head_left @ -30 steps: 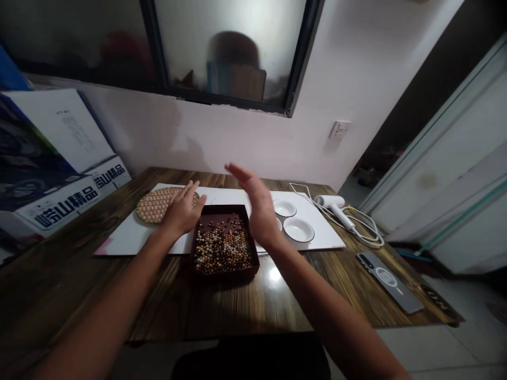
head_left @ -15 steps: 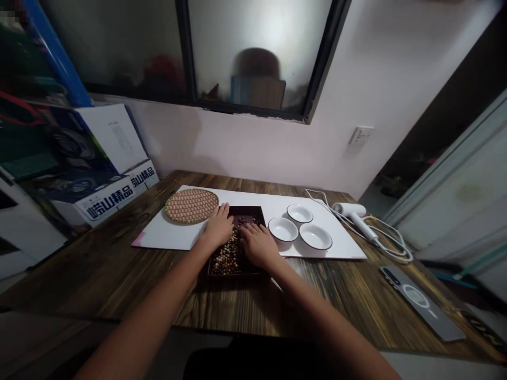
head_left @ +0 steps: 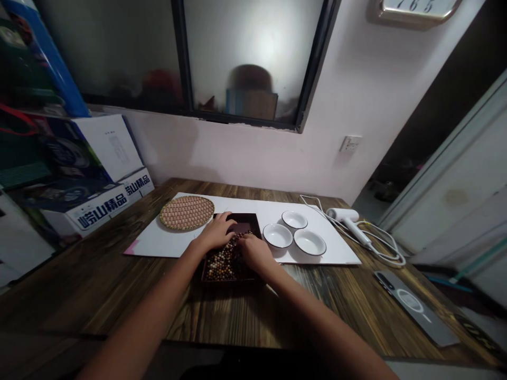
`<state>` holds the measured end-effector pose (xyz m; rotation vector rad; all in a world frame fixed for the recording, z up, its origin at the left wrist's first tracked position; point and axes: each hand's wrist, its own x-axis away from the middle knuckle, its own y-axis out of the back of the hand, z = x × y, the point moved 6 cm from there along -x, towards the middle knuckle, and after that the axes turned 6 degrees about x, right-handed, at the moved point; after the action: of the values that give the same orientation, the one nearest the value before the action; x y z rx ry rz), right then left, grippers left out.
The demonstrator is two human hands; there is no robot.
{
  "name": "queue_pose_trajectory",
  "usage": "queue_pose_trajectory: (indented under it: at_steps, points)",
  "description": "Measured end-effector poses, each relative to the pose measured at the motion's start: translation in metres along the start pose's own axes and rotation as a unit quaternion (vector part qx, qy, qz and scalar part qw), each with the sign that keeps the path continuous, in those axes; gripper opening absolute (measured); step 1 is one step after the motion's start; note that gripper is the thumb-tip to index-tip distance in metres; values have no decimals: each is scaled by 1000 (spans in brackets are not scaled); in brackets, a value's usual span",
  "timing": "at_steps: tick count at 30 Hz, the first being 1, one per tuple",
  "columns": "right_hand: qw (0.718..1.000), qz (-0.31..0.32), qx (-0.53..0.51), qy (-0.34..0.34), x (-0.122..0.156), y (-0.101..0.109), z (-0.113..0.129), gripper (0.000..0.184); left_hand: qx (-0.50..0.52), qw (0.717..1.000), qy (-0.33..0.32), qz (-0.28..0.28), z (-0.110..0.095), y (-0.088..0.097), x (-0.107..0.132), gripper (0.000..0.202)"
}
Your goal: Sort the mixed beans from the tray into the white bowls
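A dark brown square tray (head_left: 249, 217) full of small mixed brown, tan and white beads (head_left: 219, 263) sits on the wooden table, partly on a white board (head_left: 253, 209). My left hand (head_left: 217, 232) lies palm down over the tray's left side, its fingers curled onto the beads. My right hand (head_left: 255, 251) rests on the beads at the tray's right side with its fingers bent down into them. Whether either hand grips any beads is hidden. Three white shallow dishes (head_left: 278, 235) stand just right of the tray.
A round woven mat (head_left: 187, 212) lies on the board's left. A white hair dryer (head_left: 348, 217) with its coiled cord lies at the right, a phone (head_left: 415, 306) nearer the table's right edge. Cardboard boxes (head_left: 99, 206) stand at the left against the wall.
One second ago my right hand was raised, open, above the tray; it came down onto the beads. Both hands since shifted slightly within the tray. The view has tilted up a little.
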<state>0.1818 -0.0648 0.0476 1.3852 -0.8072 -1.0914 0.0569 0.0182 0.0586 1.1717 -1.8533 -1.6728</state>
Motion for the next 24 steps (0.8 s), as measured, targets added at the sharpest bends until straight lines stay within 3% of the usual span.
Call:
queue_pose_trajectory:
  at_steps: [4,12,19,24]
  points:
    - [1000,2,-22,-14,-8,-4,-7,38,24,1000,4,1,6,1,-9,42]
    - [998,4,-56,-33,-10,-3,-8,37,-43,998,-12,47,-4,-2,-10,25]
    - [995,-20,-87,-41,-8,-2,-11,38,-2,998,-31,51,-11,4,-3,19]
    - [989,-33,-134,-44,-9,-5,-15,36,52,996,-37,67,-23,-4,5,14]
